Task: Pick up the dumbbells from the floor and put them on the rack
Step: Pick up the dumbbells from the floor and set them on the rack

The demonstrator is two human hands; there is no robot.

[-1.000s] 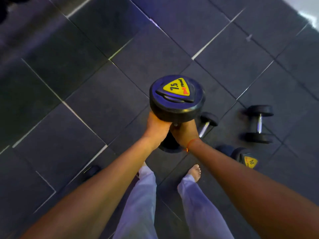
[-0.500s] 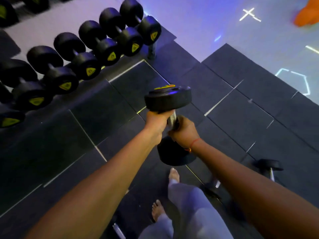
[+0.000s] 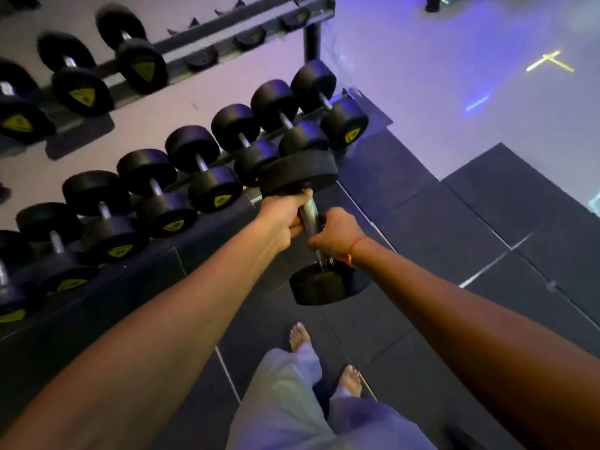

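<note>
I carry one large black dumbbell (image 3: 298, 172) upright in the air, its metal handle between my hands. My left hand (image 3: 281, 219) grips the top of the handle just under the upper head. My right hand (image 3: 337, 232), with an orange thread at the wrist, grips the handle lower down. The lower head hangs above the floor mats. The dumbbell rack (image 3: 311, 34) stands ahead and to the left; its lower tier holds a row of several black dumbbells (image 3: 207, 177), and the carried dumbbell's upper head overlaps the right end of that row.
The upper tier holds a few dumbbells (image 3: 130, 60) at the left, with bare saddles to their right. Dark rubber floor mats (image 3: 470, 216) lie under and right of me, ending at a pale floor. My bare feet (image 3: 300, 336) stand on the mats.
I have moved closer to the rack with the dumbbell still in both hands. The rack now fills the upper left, and the dumbbells left on the floor are out of view.
</note>
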